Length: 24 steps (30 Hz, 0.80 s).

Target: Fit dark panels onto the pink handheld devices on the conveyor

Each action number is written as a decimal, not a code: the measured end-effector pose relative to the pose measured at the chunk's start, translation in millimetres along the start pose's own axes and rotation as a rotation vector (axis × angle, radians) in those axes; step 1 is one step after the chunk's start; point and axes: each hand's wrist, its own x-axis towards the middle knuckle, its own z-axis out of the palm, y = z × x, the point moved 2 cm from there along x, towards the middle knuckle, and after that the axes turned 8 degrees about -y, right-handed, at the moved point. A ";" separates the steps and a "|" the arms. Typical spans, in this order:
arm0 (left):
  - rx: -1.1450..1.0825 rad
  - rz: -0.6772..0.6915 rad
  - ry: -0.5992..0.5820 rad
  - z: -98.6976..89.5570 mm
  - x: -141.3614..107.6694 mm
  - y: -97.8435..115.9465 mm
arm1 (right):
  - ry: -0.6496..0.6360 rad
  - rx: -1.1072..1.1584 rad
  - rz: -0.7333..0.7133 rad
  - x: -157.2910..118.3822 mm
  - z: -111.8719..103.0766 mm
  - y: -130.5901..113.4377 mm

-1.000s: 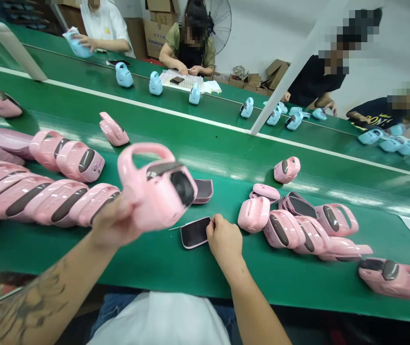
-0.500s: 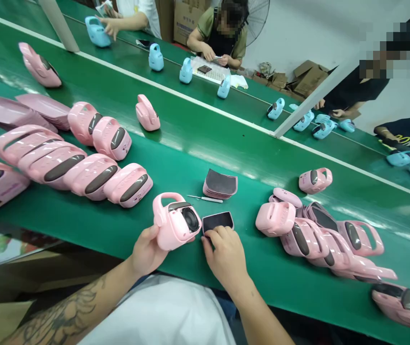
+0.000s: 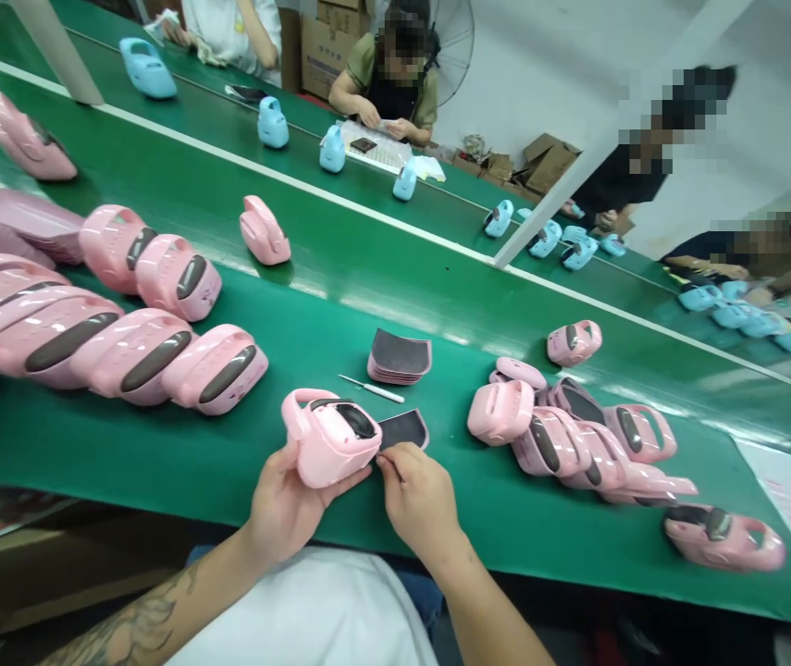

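Observation:
My left hand (image 3: 288, 509) holds a pink portable speaker (image 3: 336, 449) with a loop handle, tilted so that its open front and round black speaker cone (image 3: 354, 422) face up and right. Close beside it, my right hand (image 3: 423, 499) is closed in a pinch near the speaker's lower right edge. What lies between those fingertips is too small to make out. Just beyond the right hand lies a pink-rimmed panel with a dark inner face (image 3: 405, 429), partly covered by the fingers. Farther back are a thin white-handled tool (image 3: 382, 393) and a stack of similar panels (image 3: 399, 359).
Rows of pink speakers (image 3: 218, 370) stand on the left of the green table, and more pink speakers (image 3: 551, 442) cluster at right. A single pink speaker (image 3: 263, 231) sits on the central belt. Across it, co-workers sit behind blue speakers (image 3: 273, 122).
My right hand has drawn off the panel into a pinch near the speaker. The speaker in my left hand has tipped, its front turning more upward. The whole view has shifted.

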 end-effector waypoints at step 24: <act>0.133 0.109 -0.068 -2.7 52.2 55.2 | -0.033 0.935 0.147 2.5 -105.4 -5.7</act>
